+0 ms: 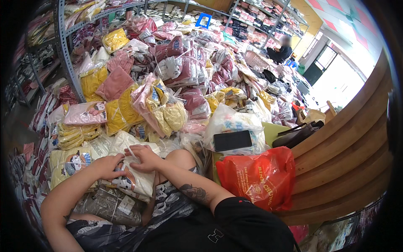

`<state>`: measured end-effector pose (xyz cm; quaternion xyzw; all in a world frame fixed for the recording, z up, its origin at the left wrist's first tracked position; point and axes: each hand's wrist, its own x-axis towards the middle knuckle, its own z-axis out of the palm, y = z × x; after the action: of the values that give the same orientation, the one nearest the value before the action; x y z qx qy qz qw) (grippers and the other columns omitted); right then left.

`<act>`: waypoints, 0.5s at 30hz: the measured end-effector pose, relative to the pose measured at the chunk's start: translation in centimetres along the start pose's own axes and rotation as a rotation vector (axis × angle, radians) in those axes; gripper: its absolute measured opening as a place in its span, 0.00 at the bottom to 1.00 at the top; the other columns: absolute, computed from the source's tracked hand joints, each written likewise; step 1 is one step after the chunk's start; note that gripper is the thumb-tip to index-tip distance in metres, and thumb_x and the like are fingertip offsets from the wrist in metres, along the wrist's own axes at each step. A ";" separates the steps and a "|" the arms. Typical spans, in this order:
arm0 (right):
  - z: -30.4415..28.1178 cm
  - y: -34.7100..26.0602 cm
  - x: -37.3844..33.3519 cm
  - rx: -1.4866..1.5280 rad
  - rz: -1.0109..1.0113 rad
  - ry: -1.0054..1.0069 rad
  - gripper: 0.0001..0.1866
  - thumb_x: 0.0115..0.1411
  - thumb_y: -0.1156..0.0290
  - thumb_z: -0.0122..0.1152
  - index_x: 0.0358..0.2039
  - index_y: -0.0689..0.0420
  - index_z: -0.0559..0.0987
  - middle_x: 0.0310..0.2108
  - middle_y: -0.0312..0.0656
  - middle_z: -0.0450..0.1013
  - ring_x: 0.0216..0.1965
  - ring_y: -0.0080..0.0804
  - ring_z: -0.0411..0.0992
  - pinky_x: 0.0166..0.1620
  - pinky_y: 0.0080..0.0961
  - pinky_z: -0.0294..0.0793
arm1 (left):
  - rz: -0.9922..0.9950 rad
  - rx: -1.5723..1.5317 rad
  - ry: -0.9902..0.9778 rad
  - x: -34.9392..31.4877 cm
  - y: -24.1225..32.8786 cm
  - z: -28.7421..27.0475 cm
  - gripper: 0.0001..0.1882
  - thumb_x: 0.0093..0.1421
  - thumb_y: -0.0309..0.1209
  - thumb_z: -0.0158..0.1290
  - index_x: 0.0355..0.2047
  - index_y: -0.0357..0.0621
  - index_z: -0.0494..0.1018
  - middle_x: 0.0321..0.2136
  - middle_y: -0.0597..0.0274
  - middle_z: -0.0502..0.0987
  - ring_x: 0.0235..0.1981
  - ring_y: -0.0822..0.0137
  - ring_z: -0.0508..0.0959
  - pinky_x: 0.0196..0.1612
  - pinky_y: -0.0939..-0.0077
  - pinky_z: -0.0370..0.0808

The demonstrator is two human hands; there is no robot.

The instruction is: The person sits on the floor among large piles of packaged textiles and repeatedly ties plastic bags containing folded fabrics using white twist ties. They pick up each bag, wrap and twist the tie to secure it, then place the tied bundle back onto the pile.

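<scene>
Gripping a soft cream bagged garment (136,178), left hand (110,166) and right hand (145,157) fingers clenched on crinkly plastic.

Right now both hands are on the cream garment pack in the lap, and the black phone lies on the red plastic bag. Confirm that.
Not quite. The black phone lies on a clear plastic bag of goods, just behind the red plastic bag. The head view shows it. The left hand and right hand are both on the cream garment pack in the lap.
</scene>
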<state>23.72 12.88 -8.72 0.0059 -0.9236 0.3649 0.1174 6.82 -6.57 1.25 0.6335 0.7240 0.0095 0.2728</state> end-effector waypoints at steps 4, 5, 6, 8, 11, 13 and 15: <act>-0.1 0.2 0.3 0.004 -0.011 0.009 0.32 0.56 0.55 0.68 0.61 0.49 0.81 0.68 0.44 0.72 0.71 0.42 0.65 0.69 0.48 0.58 | -0.002 0.007 0.001 0.1 -0.1 -0.1 0.42 0.63 0.57 0.62 0.67 0.45 0.61 0.49 0.38 0.81 0.51 0.37 0.82 0.54 0.47 0.78; -0.2 0.2 0.3 0.005 -0.010 0.009 0.31 0.56 0.55 0.68 0.61 0.49 0.81 0.68 0.44 0.72 0.71 0.42 0.65 0.69 0.48 0.58 | -0.002 0.006 0.001 0.1 -0.2 -0.1 0.43 0.63 0.57 0.62 0.67 0.45 0.61 0.49 0.38 0.81 0.51 0.37 0.82 0.55 0.47 0.78; -0.2 0.1 0.3 0.006 -0.009 0.010 0.31 0.56 0.55 0.68 0.61 0.49 0.81 0.68 0.44 0.72 0.71 0.42 0.65 0.69 0.48 0.58 | 0.002 0.001 0.003 0.1 -0.2 -0.1 0.43 0.63 0.57 0.62 0.67 0.45 0.61 0.49 0.38 0.81 0.51 0.37 0.82 0.55 0.47 0.78; -0.2 0.1 0.3 0.020 -0.006 0.011 0.31 0.56 0.55 0.68 0.61 0.49 0.81 0.68 0.44 0.72 0.72 0.42 0.65 0.69 0.48 0.58 | 0.010 -0.008 0.006 0.1 -0.2 -0.2 0.43 0.63 0.58 0.62 0.67 0.45 0.61 0.50 0.38 0.81 0.51 0.37 0.82 0.55 0.47 0.78; -0.5 -0.2 0.2 0.010 -0.002 -0.007 0.31 0.57 0.57 0.68 0.62 0.50 0.81 0.68 0.42 0.72 0.72 0.43 0.65 0.69 0.49 0.58 | -0.006 -0.005 -0.004 0.1 0.0 -0.3 0.43 0.63 0.58 0.62 0.67 0.45 0.62 0.50 0.38 0.81 0.52 0.37 0.82 0.56 0.48 0.78; -0.7 -0.5 0.3 0.001 -0.002 -0.016 0.31 0.58 0.58 0.68 0.63 0.50 0.80 0.68 0.41 0.73 0.72 0.44 0.65 0.69 0.49 0.58 | -0.004 -0.006 0.000 0.2 -0.3 -0.1 0.43 0.63 0.58 0.62 0.67 0.45 0.62 0.51 0.38 0.81 0.52 0.37 0.82 0.56 0.48 0.78; -0.6 -0.3 0.2 0.000 -0.004 -0.010 0.31 0.58 0.58 0.68 0.63 0.50 0.80 0.68 0.41 0.73 0.72 0.44 0.65 0.69 0.49 0.58 | -0.003 -0.004 0.001 0.2 -0.3 -0.1 0.43 0.63 0.58 0.62 0.68 0.45 0.62 0.51 0.38 0.81 0.52 0.37 0.82 0.56 0.48 0.78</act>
<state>23.67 13.10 -8.09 0.0093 -0.9242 0.3646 0.1136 6.52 -6.40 1.12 0.6317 0.7252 0.0107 0.2737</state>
